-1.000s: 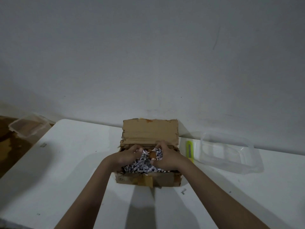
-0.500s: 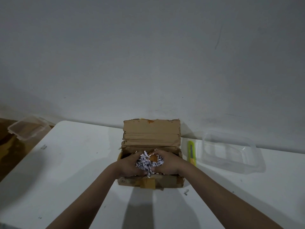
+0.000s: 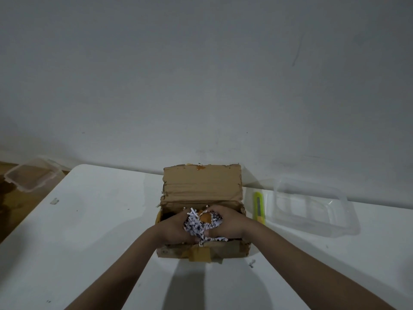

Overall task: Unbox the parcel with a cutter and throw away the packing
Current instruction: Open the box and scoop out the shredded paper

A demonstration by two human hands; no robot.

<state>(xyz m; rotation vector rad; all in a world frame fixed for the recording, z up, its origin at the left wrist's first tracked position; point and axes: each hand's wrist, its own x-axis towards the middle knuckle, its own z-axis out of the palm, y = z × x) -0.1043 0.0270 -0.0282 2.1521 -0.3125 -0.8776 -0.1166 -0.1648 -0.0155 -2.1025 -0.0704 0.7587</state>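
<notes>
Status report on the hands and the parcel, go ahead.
Left hand and right hand cupping shredded paper. Cardboard box open. Cutter beside it.

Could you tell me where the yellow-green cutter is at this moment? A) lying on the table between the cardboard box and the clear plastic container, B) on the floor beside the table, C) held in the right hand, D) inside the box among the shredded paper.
A: the cutter lies flat on the table, between the cardboard box and the clear plastic container, while both hands gather shredded paper.
</notes>
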